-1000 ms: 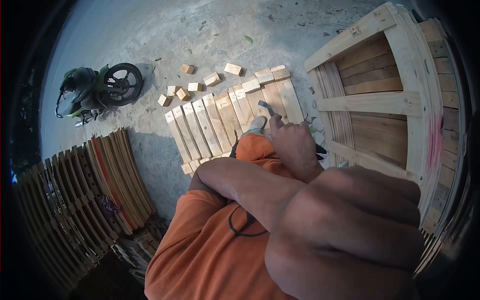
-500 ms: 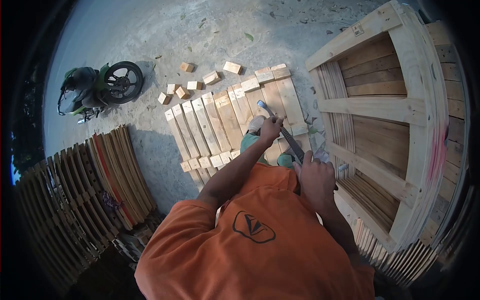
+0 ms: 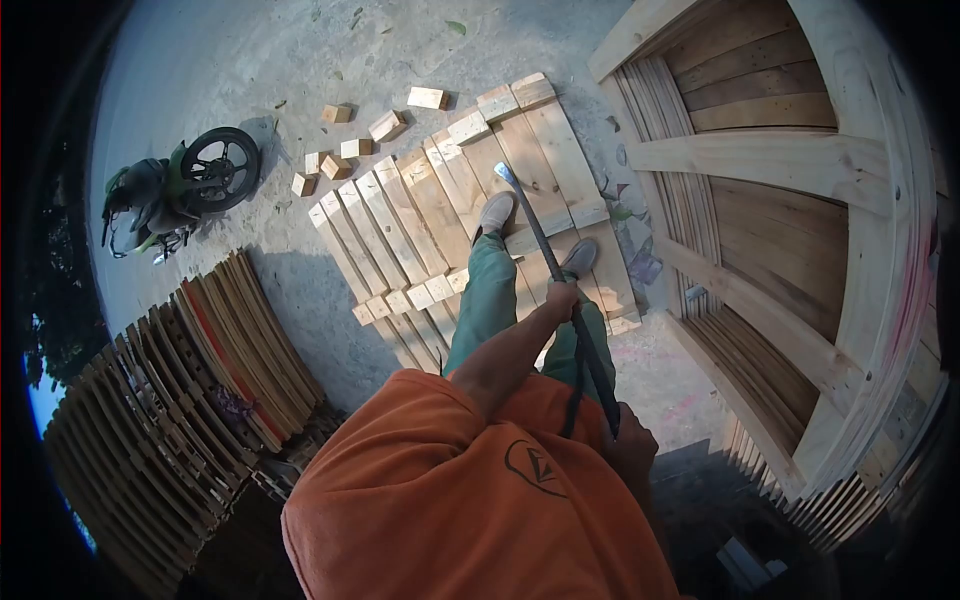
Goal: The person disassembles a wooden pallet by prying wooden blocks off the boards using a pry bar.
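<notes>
A long dark metal bar point(image 3: 540, 235) with a shiny flattened tip slants down over a wooden pallet point(image 3: 492, 158). My left hand point(image 3: 563, 299) is wrapped round the bar's middle. Nearer my body, my right hand point(image 3: 632, 440) is closed round its lower end, partly in shade. The tip shows over the pallet's boards, beyond my left shoe; whether it touches the wood, I cannot tell. Both grey shoes point(image 3: 494, 214) are over the pallet, and small wooden blocks point(image 3: 468, 127) sit along its far edge.
Loose wooden blocks point(image 3: 387, 125) lie on the concrete beyond the pallet. A motorcycle point(image 3: 165, 195) is at the upper left, with stacked wooden pallets point(image 3: 165, 375) below it. Large wooden frames point(image 3: 770, 160) stand at the right, beside leaves and litter on the ground.
My hands have moved down toward my body with the bar, which now shows at greater length. The view has shifted, and both shoes are now clearly visible.
</notes>
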{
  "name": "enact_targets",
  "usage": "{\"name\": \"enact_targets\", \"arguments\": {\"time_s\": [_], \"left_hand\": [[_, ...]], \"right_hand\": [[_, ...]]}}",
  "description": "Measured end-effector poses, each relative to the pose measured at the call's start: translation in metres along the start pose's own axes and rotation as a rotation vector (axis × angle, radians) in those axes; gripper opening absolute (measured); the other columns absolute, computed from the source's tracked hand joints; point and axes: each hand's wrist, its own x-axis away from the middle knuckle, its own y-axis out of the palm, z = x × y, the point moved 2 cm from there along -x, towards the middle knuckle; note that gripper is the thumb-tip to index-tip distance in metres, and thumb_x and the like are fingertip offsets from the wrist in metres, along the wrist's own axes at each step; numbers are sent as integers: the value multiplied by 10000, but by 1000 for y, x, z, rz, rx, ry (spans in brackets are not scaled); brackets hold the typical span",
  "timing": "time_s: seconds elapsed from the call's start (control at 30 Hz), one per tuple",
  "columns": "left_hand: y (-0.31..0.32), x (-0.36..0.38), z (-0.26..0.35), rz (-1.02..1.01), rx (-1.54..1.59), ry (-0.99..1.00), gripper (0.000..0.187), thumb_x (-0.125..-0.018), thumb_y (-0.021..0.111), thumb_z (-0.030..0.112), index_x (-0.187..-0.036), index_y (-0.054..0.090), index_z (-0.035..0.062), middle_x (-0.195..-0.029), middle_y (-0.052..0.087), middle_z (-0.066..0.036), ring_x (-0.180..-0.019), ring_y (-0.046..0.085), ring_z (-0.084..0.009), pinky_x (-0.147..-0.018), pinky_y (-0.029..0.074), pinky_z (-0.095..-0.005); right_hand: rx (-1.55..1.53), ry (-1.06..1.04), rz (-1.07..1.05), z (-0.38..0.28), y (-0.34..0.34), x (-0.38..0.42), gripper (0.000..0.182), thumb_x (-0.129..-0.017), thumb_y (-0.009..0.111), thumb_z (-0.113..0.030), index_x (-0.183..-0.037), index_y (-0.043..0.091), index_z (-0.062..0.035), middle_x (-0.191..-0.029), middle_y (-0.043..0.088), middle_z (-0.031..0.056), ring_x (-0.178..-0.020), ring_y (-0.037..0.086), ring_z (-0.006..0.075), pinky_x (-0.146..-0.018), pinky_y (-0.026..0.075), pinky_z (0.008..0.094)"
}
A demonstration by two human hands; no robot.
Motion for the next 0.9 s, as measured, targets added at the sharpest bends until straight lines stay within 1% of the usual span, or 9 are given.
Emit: {"name": "enact_targets", "arguments": {"time_s": [0.27, 0.37, 0.43, 0.57, 0.63, 0.73, 0.8, 0.87, 0.9], "left_hand": [[-72, -50, 115, 4, -15, 8, 108, -791, 506, 75, -739, 440, 7, -625, 484, -125, -466, 500, -247, -393, 382, -391], [-51, -69, 79, -34, 38, 49, 168, -810, 496, 112, -793, 505, -55, -680, 551, -147, -526, 565, -287, -445, 465, -463], [-24, -90, 25, 320, -487, 324, 263, -822, 523, 163, -886, 545, -91, -765, 597, -191, -598, 616, -334, -537, 515, -471], [-11, -27, 72, 270, -269, 98, 341, -826, 554, 234, -941, 564, -87, -880, 622, -224, -721, 641, -370, -631, 523, -447], [-30, -58, 82, 4, -283, 172, 356, -817, 573, 267, -934, 574, -70, -856, 628, -199, -785, 634, -367, -725, 512, -413], [-57, -36, 117, 818, -547, 794, 327, -814, 544, 213, -1005, 543, -52, -791, 613, -162, -800, 620, -324, -723, 494, -391], [-65, 16, 161, 247, -340, 857, 268, -854, 516, 201, -988, 524, -31, -808, 609, -124, -759, 608, -241, -658, 490, -342], [-51, 149, 212, -388, 120, 852, 201, -917, 465, 194, -923, 516, 0, -759, 583, -67, -681, 563, -149, -603, 462, -272], [-53, 230, 231, -567, 95, 986, 235, -960, 419, 221, -861, 498, 23, -712, 549, -26, -634, 518, -92, -579, 437, -229]], "right_hand": [[93, -103, 257, -102, 1, -53, 367, -770, 656, -334, -998, 592, -54, -596, 554, 66, -480, 555, 230, -456, 425, 348], [13, 49, 135, -56, 41, -63, 272, -795, 635, -350, -870, 595, -92, -603, 579, 71, -499, 568, 274, -477, 426, 395], [16, 136, -25, 11, 92, -50, 281, -795, 632, -374, -777, 566, -102, -585, 571, 79, -505, 566, 283, -488, 426, 401], [60, 193, 1, 15, 68, -69, 323, -790, 630, -401, -719, 546, -97, -559, 560, 81, -502, 562, 282, -504, 422, 402], [16, 172, 71, -12, 43, -69, 332, -786, 629, -414, -705, 549, -102, -556, 561, 75, -484, 554, 283, -496, 422, 402], [13, 169, 100, -25, 40, -75, 317, -783, 630, -412, -696, 558, -115, -540, 554, 70, -456, 545, 286, -469, 412, 413], [45, 171, 85, -8, 56, -67, 305, -780, 632, -415, -733, 579, -119, -559, 572, 78, -483, 565, 299, -482, 427, 417], [74, 170, 55, -1, 60, -66, 309, -762, 647, -424, -775, 605, -118, -579, 593, 88, -515, 589, 308, -498, 447, 418], [70, 177, 52, -6, 56, -69, 309, -762, 647, -424, -775, 605, -118, -579, 593, 88, -515, 589, 308, -498, 447, 418]]}}
